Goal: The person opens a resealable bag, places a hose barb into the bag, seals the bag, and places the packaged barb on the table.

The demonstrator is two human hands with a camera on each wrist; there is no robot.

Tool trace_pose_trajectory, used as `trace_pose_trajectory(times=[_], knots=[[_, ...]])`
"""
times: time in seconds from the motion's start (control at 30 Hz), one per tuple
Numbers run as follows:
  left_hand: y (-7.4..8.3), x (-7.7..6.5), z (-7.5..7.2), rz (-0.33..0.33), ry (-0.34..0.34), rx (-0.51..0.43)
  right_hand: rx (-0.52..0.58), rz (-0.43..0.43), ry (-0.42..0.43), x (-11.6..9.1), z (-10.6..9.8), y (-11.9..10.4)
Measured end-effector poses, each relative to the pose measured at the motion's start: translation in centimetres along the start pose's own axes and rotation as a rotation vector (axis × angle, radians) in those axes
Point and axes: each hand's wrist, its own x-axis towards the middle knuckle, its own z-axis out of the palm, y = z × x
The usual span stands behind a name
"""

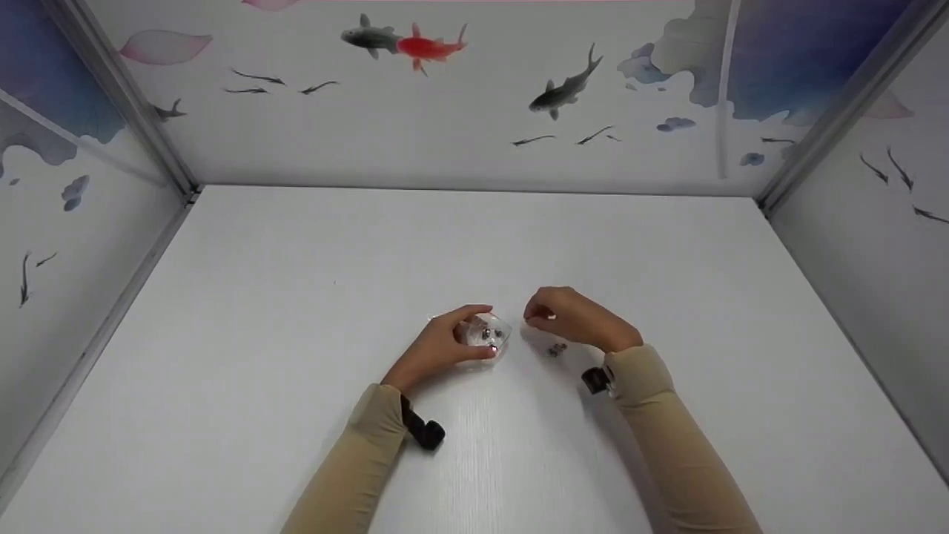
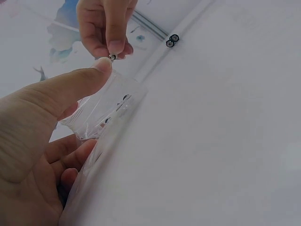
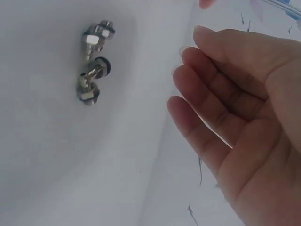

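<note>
My left hand (image 1: 437, 343) grips a clear plastic bag (image 2: 101, 106), thumb on the near side and fingers behind it. Several small metal bolts (image 1: 487, 334) show through the plastic. To the right of the bag, my right hand (image 1: 574, 317) is raised over the table with its fingers bent. At its thumb tip, the left wrist view shows a small bolt (image 2: 113, 57) pinched close above the bag's upper edge. Several silver bolts with hex nuts and dark washers (image 3: 94, 61) lie in a small cluster on the table, beside and below my right hand.
The white table (image 1: 296, 245) is bordered by upright panels printed with fish, at the back (image 1: 445, 141) and on both sides. Grey metal posts stand in the back corners. A black camera strap sits on each wrist, over tan sleeves (image 1: 348, 460).
</note>
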Motion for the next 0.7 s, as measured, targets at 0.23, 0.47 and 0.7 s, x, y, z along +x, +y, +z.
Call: trace_pose_trajectory(times=[0.23, 0.47, 0.7], knots=[[-0.1, 0.1, 0.0, 0.013, 0.001, 0.013, 0.009, -0.068, 0.013, 0.6, 0.2, -0.7], [-0.2, 0.0, -0.1, 0.007, -0.005, 0.014, 0.01, -0.104, 0.004, 1.1, 0.4, -1.8], [-0.1, 0.0, -0.1, 0.022, -0.01, 0.022, -0.002, -0.146, 0.007, 1.5, 0.8, -2.5]])
